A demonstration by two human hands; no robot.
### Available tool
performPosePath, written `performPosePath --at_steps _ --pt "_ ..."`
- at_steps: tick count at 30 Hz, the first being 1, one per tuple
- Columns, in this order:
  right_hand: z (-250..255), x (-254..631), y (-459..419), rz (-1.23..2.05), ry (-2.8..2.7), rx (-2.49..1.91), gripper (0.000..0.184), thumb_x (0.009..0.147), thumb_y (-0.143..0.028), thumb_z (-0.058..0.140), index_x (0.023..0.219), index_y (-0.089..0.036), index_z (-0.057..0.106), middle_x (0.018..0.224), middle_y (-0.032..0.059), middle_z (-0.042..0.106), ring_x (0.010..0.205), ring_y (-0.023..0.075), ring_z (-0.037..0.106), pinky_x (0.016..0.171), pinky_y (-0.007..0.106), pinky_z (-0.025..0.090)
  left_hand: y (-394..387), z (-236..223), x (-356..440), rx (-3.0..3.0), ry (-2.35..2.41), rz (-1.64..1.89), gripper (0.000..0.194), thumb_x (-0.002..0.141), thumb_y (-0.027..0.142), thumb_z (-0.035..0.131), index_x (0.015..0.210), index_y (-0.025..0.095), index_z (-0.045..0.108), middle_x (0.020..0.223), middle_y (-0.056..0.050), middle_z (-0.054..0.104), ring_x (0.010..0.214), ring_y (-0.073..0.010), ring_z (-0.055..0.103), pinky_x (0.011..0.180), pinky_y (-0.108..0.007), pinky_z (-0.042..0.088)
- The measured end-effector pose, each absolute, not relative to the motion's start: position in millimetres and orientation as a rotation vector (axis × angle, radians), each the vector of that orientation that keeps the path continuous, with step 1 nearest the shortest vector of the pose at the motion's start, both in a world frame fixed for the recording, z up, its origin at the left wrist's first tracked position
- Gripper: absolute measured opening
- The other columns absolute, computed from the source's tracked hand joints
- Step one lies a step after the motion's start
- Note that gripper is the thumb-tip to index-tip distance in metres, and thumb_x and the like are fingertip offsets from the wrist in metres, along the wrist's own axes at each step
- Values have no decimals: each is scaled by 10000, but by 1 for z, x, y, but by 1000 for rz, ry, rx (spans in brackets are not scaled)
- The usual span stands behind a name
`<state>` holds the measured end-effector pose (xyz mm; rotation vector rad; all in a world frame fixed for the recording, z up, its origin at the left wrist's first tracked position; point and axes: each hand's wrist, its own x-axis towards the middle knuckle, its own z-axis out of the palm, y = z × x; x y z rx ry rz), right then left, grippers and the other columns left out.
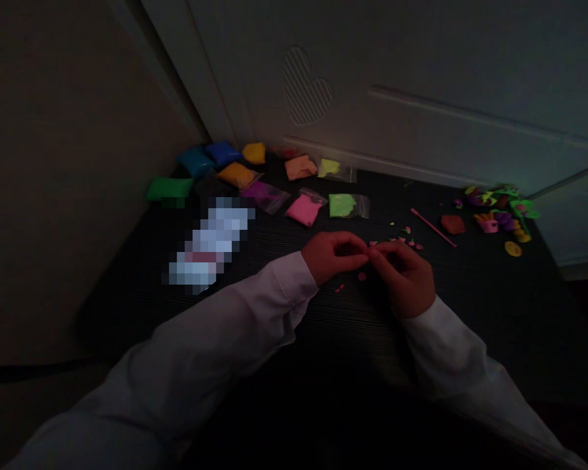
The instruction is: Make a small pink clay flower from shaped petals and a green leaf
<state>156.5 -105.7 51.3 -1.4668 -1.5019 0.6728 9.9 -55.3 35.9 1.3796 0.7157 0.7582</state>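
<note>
Both hands meet over the dark table, fingertips pinched together. My left hand (334,258) and my right hand (406,274) are closed on a small pink piece of clay (369,252), mostly hidden by the fingers. Just below them on the table lie a flat pink clay disc (362,277) and a few tiny pink scraps (340,288). Behind my right hand sit several small pink and green clay bits (411,243). A thin pink modelling tool (434,228) lies farther right, beside a reddish lump of clay (452,224).
Bags of coloured clay, among them a pink bag (304,209), a light green bag (343,205) and a green bag (169,189), line the back and left. A pixelated bright object (210,245) lies left. Finished-looking clay figures (502,212) crowd the right edge. A white panel (421,124) rises behind.
</note>
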Motion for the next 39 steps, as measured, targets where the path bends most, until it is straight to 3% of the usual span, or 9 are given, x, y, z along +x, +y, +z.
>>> performPosePath --at_steps 12,20,39 --pt "51 157 -107 723 -1473 -1434 165 727 -317 547 840 -214 608 813 19 605 744 136 543 650 285 413 -56 39 10 1398 754 773 174 643 283 606 715 125 593 651 16 574 618 -72 520 622 -213 413" --pt "52 157 -107 706 -1515 -1444 114 697 -306 578 734 -201 600 712 0 574 646 114 518 597 268 398 -56 36 10 1388 720 744 180 642 257 608 762 125 585 699 -3 591 655 -86 536 647 -229 417" --pt "51 157 -106 697 -1464 -1474 173 710 -335 559 821 -211 606 750 9 592 647 119 521 583 270 404 -55 40 10 1423 782 835 195 652 304 598 728 124 599 680 3 586 634 -79 521 607 -215 413"
